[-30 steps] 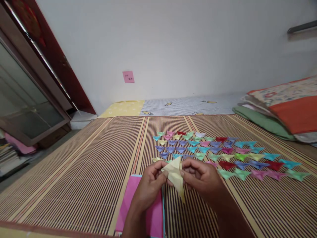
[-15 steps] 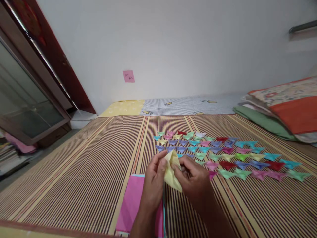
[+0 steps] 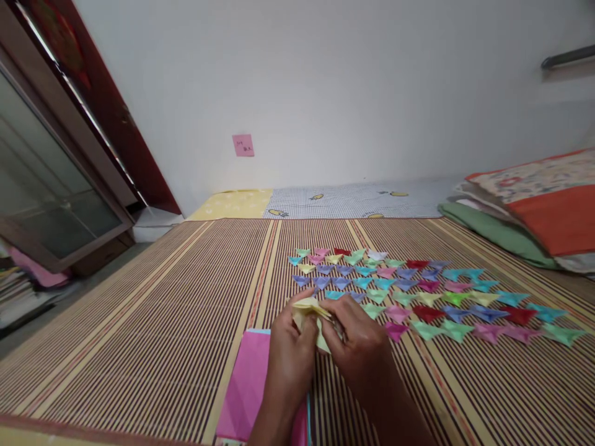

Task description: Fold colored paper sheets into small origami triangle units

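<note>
A partly folded pale yellow paper is held between both hands above the striped mat. My left hand pinches its left side, thumb against the paper. My right hand grips its right edge with thumb and fingers. Below my left hand and wrist lies a stack of pink paper with a light blue sheet showing at its edges. Beyond and right of my hands, several rows of small folded paper pieces in many colours are spread on the mat.
Patterned cloth lines the mat's far edge by the wall. Folded bedding sits at the far right. A pink note is on the wall. A glass-panelled cabinet stands at left.
The yellow paper has been turned and folded more compactly, and its top has dropped lower. My left thumb has shifted onto its front. Both hands still hold it.
</note>
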